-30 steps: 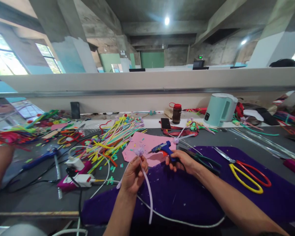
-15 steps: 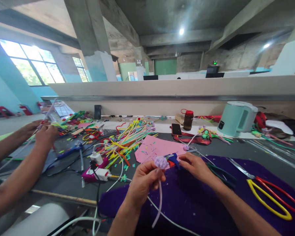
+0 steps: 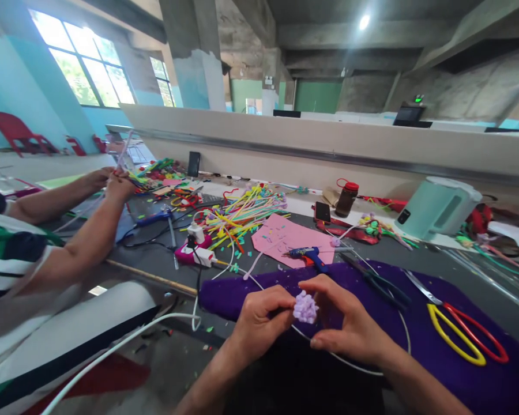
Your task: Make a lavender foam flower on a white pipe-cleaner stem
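Observation:
My left hand [image 3: 263, 317] pinches a fluffy lilac pipe-cleaner flower [image 3: 305, 307] between thumb and fingertips, its bunched head turned towards me. Close on its right is my right hand [image 3: 343, 320], thumb and fingers spread apart around that side of the flower; I cannot tell whether a fingertip touches it. Beyond the hands, a blue glue gun [image 3: 310, 255] lies on a pink sheet [image 3: 274, 236], nozzle to the left. A lilac pipe-cleaner stem [image 3: 255, 262] shows beyond my left hand; whether it joins the flower is unclear.
Scissors with red and yellow handles [image 3: 456, 331] and dark-handled pliers [image 3: 383, 285] lie on the purple cloth [image 3: 432, 383]. Colourful pipe cleaners [image 3: 246, 213] are heaped behind a power strip [image 3: 194, 253]. A co-worker's hands [image 3: 116, 181] work at left. A kettle [image 3: 441, 207] and bottle [image 3: 346, 199] stand behind.
My right hand has left the glue gun and come over beside the flower. My left hand has brought the flower lower and turned its head towards me. The view has swung left and down.

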`<action>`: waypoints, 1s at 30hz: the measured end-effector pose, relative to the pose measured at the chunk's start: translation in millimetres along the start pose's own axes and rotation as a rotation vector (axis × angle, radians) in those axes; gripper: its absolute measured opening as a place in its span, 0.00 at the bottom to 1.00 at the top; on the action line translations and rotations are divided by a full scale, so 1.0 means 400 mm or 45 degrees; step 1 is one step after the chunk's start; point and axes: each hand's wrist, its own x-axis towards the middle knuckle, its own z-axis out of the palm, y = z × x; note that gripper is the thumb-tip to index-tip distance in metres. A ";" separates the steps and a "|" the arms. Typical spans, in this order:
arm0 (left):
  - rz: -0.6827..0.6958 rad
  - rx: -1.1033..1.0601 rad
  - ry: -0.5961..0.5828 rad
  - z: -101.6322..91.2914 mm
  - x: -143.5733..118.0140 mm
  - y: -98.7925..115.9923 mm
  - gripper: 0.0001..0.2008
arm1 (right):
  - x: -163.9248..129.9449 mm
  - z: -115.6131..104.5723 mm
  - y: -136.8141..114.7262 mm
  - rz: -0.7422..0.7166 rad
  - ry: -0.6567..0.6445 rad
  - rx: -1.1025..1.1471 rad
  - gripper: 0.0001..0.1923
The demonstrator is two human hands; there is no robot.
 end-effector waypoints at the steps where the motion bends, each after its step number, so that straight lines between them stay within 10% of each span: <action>1: -0.002 -0.012 0.009 -0.001 -0.002 -0.002 0.08 | 0.004 0.004 -0.003 -0.016 0.004 -0.014 0.33; 24: 0.017 -0.024 0.105 0.063 -0.023 -0.052 0.05 | 0.009 0.026 0.030 -0.215 0.129 -0.098 0.15; 30: -0.159 -0.078 0.002 0.071 -0.035 -0.068 0.05 | 0.010 0.020 0.032 -0.244 0.116 -0.070 0.23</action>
